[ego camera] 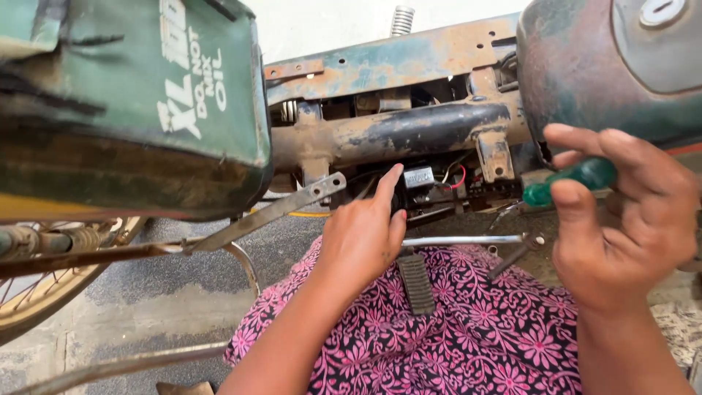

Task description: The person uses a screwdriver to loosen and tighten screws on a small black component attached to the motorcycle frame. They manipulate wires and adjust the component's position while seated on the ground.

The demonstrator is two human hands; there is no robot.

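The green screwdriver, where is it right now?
The green-handled screwdriver is on the right of the head view, gripped in the right hand, just below the rusty green fuel tank.

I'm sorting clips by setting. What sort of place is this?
Probably an outdoor or roadside repair spot, not a fitted workshop: a rusty two-wheeler frame over bare cracked concrete ground, a spoked wheel, and a green-handled screwdriver in the right hand.

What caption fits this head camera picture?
Left hand touches a small black part under a rusty moped frame; right hand holds a green-handled screwdriver.
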